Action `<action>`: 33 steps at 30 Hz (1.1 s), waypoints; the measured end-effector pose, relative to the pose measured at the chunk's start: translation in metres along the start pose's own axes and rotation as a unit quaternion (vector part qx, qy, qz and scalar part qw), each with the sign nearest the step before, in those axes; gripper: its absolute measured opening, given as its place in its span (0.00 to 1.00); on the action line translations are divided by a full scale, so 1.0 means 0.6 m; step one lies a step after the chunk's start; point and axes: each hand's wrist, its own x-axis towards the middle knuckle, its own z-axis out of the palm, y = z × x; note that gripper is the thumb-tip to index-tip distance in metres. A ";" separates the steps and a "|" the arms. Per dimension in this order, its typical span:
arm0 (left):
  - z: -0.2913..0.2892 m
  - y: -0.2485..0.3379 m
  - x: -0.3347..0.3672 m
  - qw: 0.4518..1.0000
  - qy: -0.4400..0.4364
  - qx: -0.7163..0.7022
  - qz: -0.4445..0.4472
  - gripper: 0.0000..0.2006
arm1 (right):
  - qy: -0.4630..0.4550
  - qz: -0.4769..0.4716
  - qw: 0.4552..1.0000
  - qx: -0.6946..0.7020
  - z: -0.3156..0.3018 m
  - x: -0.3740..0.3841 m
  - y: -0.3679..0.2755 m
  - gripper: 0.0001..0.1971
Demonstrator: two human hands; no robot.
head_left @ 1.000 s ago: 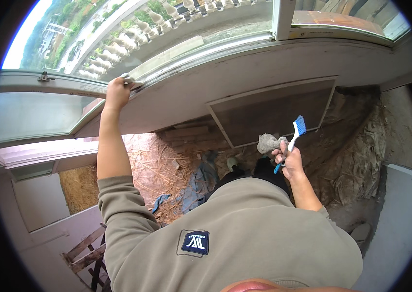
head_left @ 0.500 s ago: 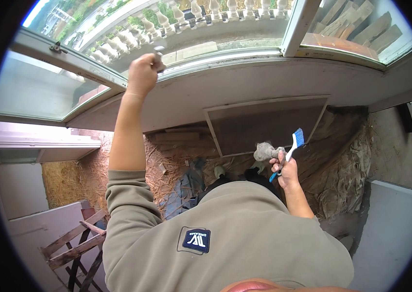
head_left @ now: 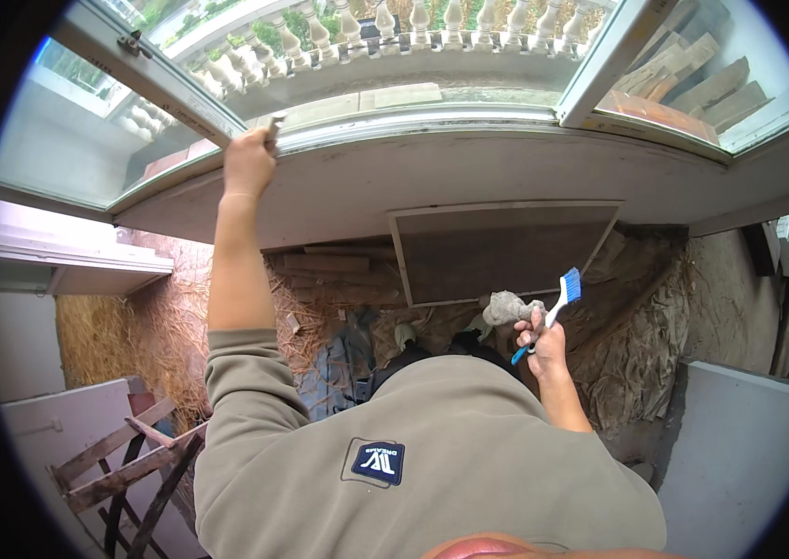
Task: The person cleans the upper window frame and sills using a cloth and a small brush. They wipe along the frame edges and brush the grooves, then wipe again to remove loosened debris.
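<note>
My left hand is raised to the lower left corner of the window opening, closed around a small tool. Only its short flat end shows, so its exact kind is unclear. Just below that hand runs the white window frame. Low in front of my body, my right hand is closed on a white-and-blue brush, its blue bristles pointing up and away. The same hand also holds a bunched grey rag, which sticks out to the left of the brush.
A framed screen panel leans against the wall under the window. Glass sashes flank the opening. Straw, boards and a crumpled sheet cover parts of the floor. At lower left stands a wooden trestle; a white panel is at right.
My left hand has moved down and left, from in front of the window opening to its lower left corner. My right hand still holds the brush and rag. The view has shifted slightly.
</note>
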 end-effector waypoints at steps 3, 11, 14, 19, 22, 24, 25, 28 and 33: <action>0.027 -0.014 -0.010 0.974 -0.019 -0.224 -0.034 0.06 | 0.005 0.013 1.000 -0.004 0.006 0.004 0.009 0.13; 0.010 0.009 -0.008 0.994 0.024 -0.086 0.058 0.07 | 0.010 0.038 0.999 0.033 0.022 0.000 0.003 0.10; 0.028 0.016 -0.004 0.973 0.020 -0.226 0.041 0.03 | 0.007 0.037 0.998 0.042 0.026 0.001 0.002 0.10; 0.057 0.042 0.005 0.995 0.041 -0.086 0.017 0.02 | 0.028 0.033 0.998 0.041 0.029 -0.003 0.002 0.10; 0.060 0.064 0.004 0.980 0.041 -0.191 0.026 0.06 | 0.012 0.037 0.998 0.047 0.032 -0.004 0.005 0.09; 0.055 0.059 0.002 0.949 0.060 -0.308 -0.042 0.07 | 0.017 0.036 0.998 0.048 0.032 -0.005 0.008 0.09; 0.042 0.041 0.002 0.981 0.106 -0.151 -0.053 0.09 | 0.017 0.033 0.998 0.048 0.031 -0.004 0.009 0.10; 0.019 -0.025 0.006 0.975 0.193 0.067 -0.082 0.09 | 0.018 0.033 0.998 0.051 0.026 -0.002 0.012 0.10; 0.051 -0.057 0.028 0.987 0.086 0.125 -0.049 0.09 | 0.021 0.041 0.998 0.044 0.023 0.003 0.023 0.10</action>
